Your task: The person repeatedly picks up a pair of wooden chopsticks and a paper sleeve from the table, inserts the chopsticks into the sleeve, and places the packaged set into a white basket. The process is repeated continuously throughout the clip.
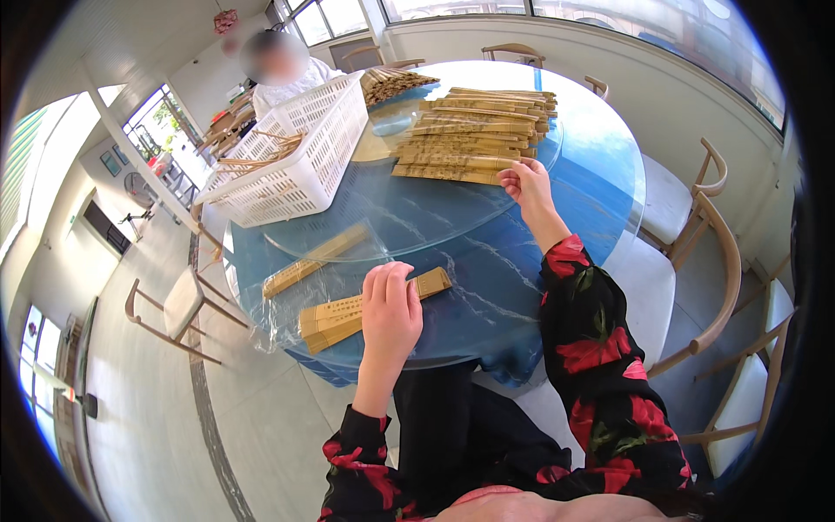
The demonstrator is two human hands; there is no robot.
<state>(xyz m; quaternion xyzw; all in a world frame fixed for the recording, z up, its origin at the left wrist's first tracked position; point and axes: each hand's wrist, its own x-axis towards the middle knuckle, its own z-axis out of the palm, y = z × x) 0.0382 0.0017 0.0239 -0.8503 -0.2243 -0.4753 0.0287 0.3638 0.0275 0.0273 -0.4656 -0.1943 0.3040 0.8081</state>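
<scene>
My left hand (391, 304) has its fingers curled over a slim tan bamboo folding fan (335, 315) near the table's front edge. The fan lies folded, its left end slightly splayed, with dark markings along it. Farther off, my right hand (525, 184) pinches the right end of the nearest fan in a layered pile of similar folded fans (474, 130). Beside my left hand, another tan fan (317, 258) lies in or under a clear plastic sleeve (277, 317).
The round table has a glass turntable (417, 235) over a blue marbled cover. A white plastic basket (300, 178) with thin sticks stands at the left, near more stacked brown strips (391, 84). Behind it sits a person in white (291, 83). Wooden chairs (187, 304) surround the table.
</scene>
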